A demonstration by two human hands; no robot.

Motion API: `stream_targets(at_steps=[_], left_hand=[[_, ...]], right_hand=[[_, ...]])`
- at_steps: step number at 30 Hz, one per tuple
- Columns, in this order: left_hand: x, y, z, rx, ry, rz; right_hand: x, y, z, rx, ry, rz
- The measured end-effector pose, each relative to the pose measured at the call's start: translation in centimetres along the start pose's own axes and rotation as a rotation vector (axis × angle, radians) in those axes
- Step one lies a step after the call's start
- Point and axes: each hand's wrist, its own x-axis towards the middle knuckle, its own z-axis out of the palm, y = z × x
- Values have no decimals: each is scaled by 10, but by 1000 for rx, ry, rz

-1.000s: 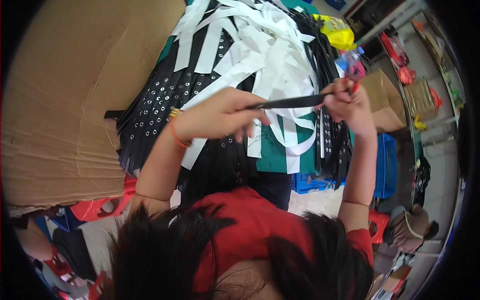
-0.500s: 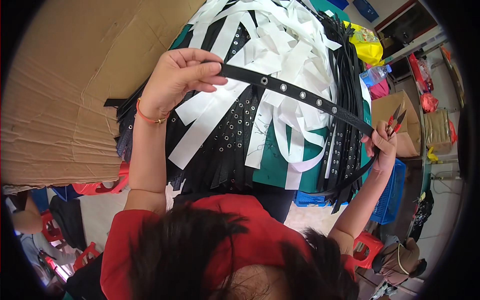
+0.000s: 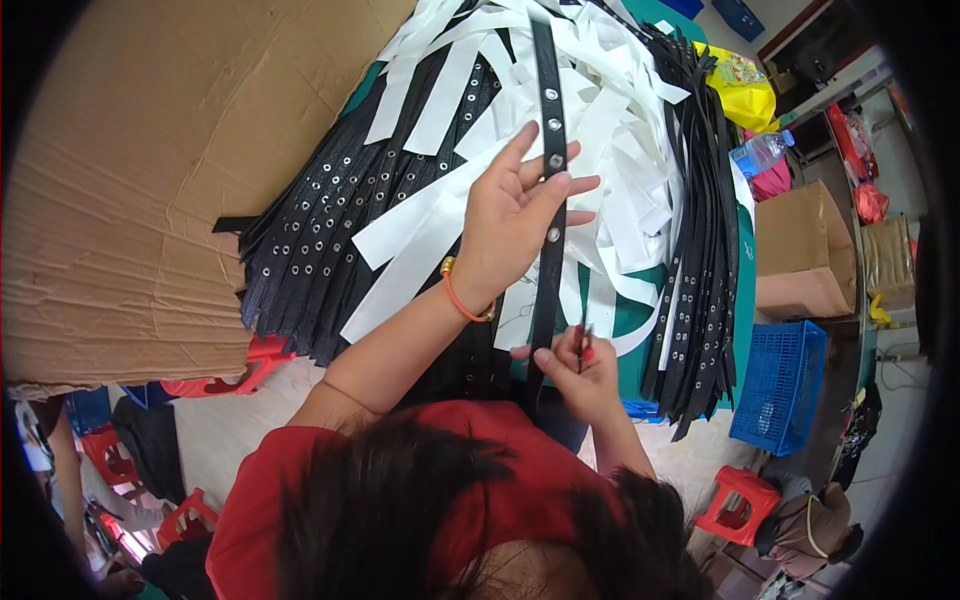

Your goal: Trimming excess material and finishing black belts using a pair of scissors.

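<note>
A black strap (image 3: 545,290) with a row of metal eyelets runs nearly upright in front of me, its far end over the white strips. My left hand (image 3: 508,228) has it loosely between thumb and fingers, near the middle, fingers passing behind it. Lower down, my right hand (image 3: 588,380) pinches the strap's near part. Small red-handled thread snips (image 3: 583,345) also sit in my right hand, blades pointing away. Behind lie a heap of white strips (image 3: 610,130), a fan of black eyelet straps (image 3: 320,230) on the left, and more black straps (image 3: 695,270) hanging on the right.
A large cardboard sheet (image 3: 110,180) fills the left side. Green table surface (image 3: 640,285) shows under the strips. On the right are a plastic bottle (image 3: 762,152), yellow bag (image 3: 742,90), cardboard box (image 3: 805,250), blue basket (image 3: 778,385) and red stool (image 3: 738,505). People sit nearby.
The strap has swung from a sideways stretch to nearly upright. My left hand moved right and nearer, from the strap's end to its middle; my right hand moved left and nearer with the snips.
</note>
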Motion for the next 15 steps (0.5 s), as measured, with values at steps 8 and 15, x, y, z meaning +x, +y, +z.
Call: stream_targets(at_steps=[8, 15], left_hand=[[-19, 27, 5, 25, -84, -40], [-31, 41, 3, -37, -154, -168]], right_hand=[[26, -72, -40, -599, 265, -257], [51, -100, -36, -937, 216, -670]])
